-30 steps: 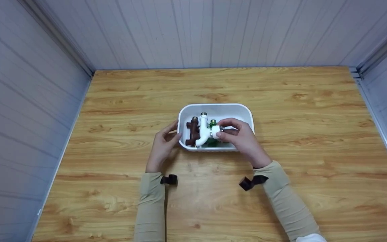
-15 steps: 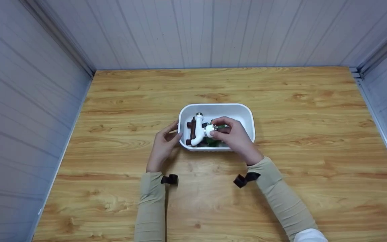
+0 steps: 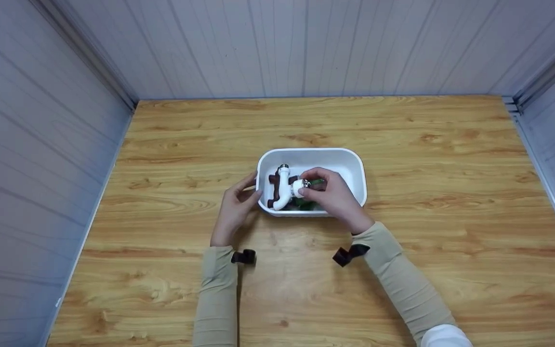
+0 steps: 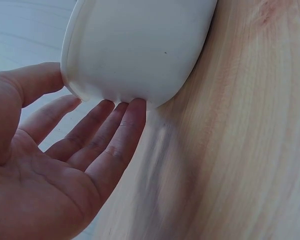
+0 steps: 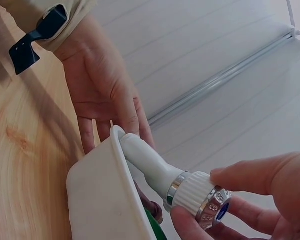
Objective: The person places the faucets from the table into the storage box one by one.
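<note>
My right hand (image 3: pixel 337 195) pinches a white tap (image 3: pixel 283 188) by its ribbed knob, thumb on one side and fingers on the other. In the right wrist view the knob (image 5: pixel 192 192) has a chrome band and a blue centre; the spout lies right at the tub's rim. Beneath the white tap, in a white tub (image 3: pixel 311 150), a brown tap (image 3: pixel 271 203) and a green tap (image 3: pixel 305 205) are partly hidden. At the tub's left end, my left hand (image 3: pixel 231 212) touches the outer wall with nearly straight fingers, its thumb at the rim (image 4: pixel 65 60).
The tub stands on a wood-grain table (image 3: pixel 200 154). Pale panelled walls (image 3: pixel 277 48) rise at the back and on both sides. A black wrist mount (image 3: pixel 244 257) sits on the left sleeve, another mount (image 3: pixel 350 254) on the right.
My right hand has moved the white tap left and slightly toward me, so it now overlaps the brown tap. The left hand has stayed at the tub's end.
</note>
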Available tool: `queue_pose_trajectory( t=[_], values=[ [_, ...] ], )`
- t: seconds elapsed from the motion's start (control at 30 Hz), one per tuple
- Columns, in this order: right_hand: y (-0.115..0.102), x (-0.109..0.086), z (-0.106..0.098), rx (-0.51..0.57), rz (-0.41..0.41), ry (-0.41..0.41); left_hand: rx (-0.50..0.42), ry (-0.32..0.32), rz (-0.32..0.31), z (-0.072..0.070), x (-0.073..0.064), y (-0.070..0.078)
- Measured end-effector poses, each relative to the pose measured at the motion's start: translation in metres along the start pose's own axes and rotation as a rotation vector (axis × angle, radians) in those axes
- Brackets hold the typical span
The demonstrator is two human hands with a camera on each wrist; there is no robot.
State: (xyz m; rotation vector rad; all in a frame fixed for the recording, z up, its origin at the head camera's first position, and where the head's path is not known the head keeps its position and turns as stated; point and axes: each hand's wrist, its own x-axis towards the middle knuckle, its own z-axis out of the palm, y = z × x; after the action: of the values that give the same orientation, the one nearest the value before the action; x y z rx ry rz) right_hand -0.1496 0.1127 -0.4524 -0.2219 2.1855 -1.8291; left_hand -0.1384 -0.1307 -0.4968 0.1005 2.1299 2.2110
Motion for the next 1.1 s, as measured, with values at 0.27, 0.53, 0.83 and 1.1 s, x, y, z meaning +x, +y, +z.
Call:
queue_pose_trajectory(
  t=[0.27, 0.53, 0.83, 1.1],
  values=[
    [0.004, 0.005, 0.002, -0.133, -0.047, 0.006, 0.035, 0.039, 0.021, -0.003, 0.006, -0.021],
    [0.002, 0.005, 0.001, -0.181, -0.026, -0.016, 0.024, 0.034, -0.005, -0.003, 0.007, -0.019],
    [0.004, 0.005, 0.0, -0.17, -0.031, -0.036, 0.039, 0.007, -0.028, 0.001, -0.001, 0.007],
    [0.004, 0.004, -0.004, -0.156, -0.035, -0.04, 0.036, 0.01, -0.027, 0.001, -0.001, 0.004]
  ],
)
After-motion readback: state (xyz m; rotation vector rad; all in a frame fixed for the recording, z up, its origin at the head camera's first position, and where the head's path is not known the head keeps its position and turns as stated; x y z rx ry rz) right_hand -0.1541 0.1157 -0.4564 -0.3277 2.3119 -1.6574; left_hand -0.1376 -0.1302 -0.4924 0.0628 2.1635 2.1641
